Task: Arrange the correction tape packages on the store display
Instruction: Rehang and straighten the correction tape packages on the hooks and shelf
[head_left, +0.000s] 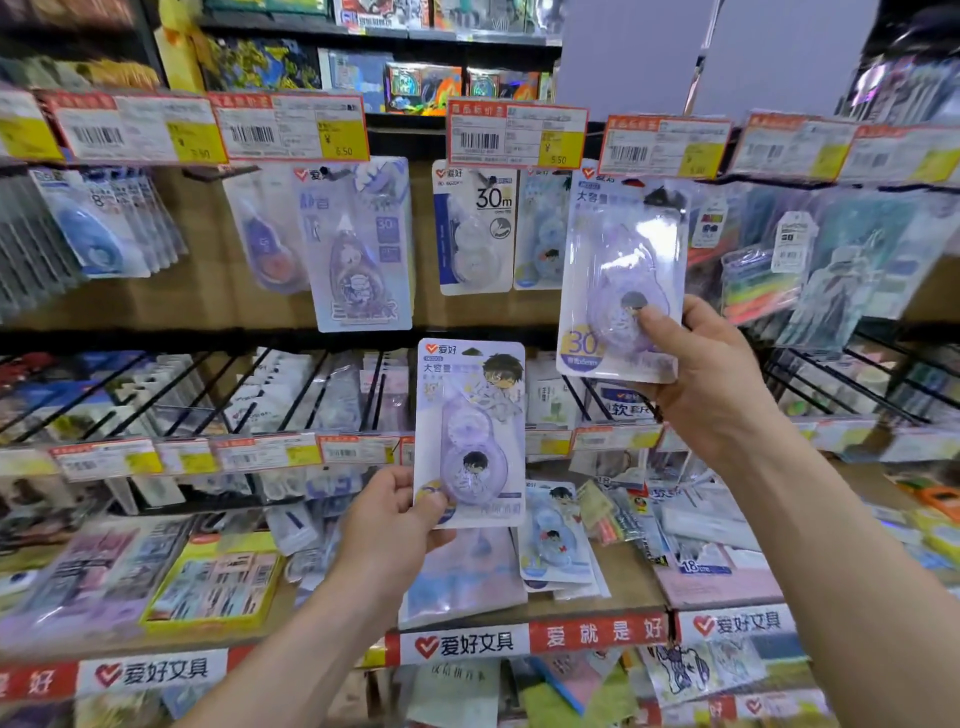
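The left hand (395, 519) pinches the lower left corner of a pale purple carded correction tape package (470, 431) with a clear plastic blister. Its thumb is on the front and its fingers behind, and it holds the card upright in front of the black wire dividers (311, 384) of the middle shelf. The right hand (711, 384) grips a second purple blister-packed correction tape package (621, 260) by its lower right part, thumb pressed on the blister. It holds this one higher, with the top edge just under a red-edged white and yellow price label (665, 148) on the upper row. Whether the hang hole sits on a peg cannot be told. To its left on that row hang a white and blue carded package marked 30m (472, 228) and a lilac carded package with a teardrop-shaped dispenser (358, 244). More packages lie flat on the lower shelf, whose front carries a red and white printed strip (524, 642).
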